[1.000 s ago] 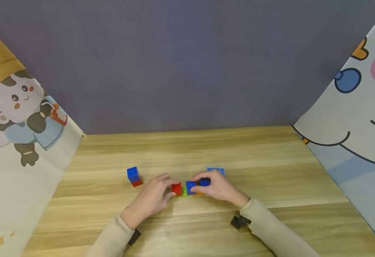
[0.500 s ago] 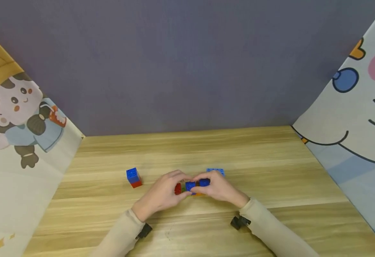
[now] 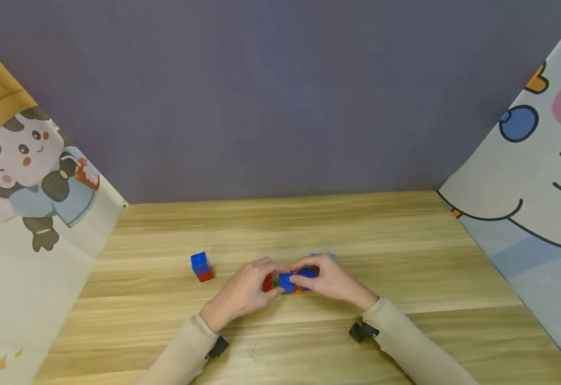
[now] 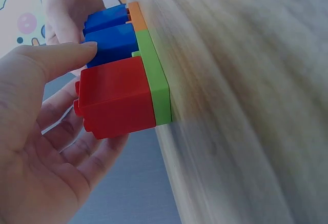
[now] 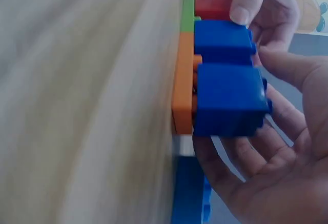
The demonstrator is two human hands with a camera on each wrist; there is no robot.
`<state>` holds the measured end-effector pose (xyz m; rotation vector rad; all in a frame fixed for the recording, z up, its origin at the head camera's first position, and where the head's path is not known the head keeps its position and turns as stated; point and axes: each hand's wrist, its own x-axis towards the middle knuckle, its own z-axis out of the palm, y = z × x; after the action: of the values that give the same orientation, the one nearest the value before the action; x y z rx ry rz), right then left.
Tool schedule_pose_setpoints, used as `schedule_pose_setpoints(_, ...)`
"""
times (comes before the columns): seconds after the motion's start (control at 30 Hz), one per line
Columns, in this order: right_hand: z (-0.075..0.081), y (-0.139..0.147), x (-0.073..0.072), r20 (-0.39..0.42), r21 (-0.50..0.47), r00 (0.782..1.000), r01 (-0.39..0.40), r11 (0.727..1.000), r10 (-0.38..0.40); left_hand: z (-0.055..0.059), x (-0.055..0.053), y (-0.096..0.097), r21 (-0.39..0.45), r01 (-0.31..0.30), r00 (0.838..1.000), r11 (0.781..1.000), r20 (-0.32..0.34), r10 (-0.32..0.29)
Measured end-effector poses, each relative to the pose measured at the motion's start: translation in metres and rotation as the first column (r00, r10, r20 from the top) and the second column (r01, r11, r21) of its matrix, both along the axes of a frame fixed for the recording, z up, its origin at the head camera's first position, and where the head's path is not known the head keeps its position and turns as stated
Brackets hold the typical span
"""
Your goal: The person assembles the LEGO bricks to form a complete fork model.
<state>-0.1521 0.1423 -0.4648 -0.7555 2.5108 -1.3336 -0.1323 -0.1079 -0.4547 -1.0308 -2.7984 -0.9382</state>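
Wood-grain table [image 3: 165, 230] | hands [image 3: 243, 293] [image 3: 330, 280]: left pinches middle blue block [image 5: 220, 37], right curls round end blue block [image 5: 230, 93]

Lettering: none legible
No word, label, brand, number or sign can be read in any view: not on the bench [image 3: 280, 230], the bricks [image 3: 201, 266] upon it, or the left panel [image 3: 40, 235] and right panel [image 3: 530, 182] flanking it.

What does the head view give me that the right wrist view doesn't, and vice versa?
Only the head view: beige fabric sleeves and boxy black wrist attachments. Only the right wrist view: round orange plastic studs on the flat orange plastic plate. Both: that plate, two boxy blue plastic blocks, a boxy red plastic block, the left hand and right hand.
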Motion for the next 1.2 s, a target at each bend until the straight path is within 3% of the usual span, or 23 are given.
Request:
schedule_pose_setpoints(0.33, 0.014, 0.028, -0.013, -0.087, -0.040, 0.984, 0.153, 0.987, -0.156, 0.003, 0.001, 0.004, -0.060, -0.023, 1.000, 0.998, -0.012, 0.023)
schedule_pose_setpoints(0.6, 0.016, 0.051, -0.025, -0.177, 0.089, 0.955, 0.257, 0.962, -0.238, 0.001, 0.001, 0.004, -0.049, -0.036, 0.999, 0.998, 0.037, 0.038)
schedule_pose_setpoints(0.9, 0.008, 0.069, -0.029, -0.069, 0.186, 0.984, 0.177, 0.966, -0.167, -0.003, 0.002, 0.006, -0.051, -0.023, 0.998, 0.998, 0.053, 0.026)
schedule_pose_setpoints(1.2, 0.004, 0.075, -0.033, 0.020, 0.230, 0.989, 0.138, 0.963, -0.147, -0.003, 0.002, 0.006, -0.053, -0.028, 0.998, 0.998, 0.051, 0.031)
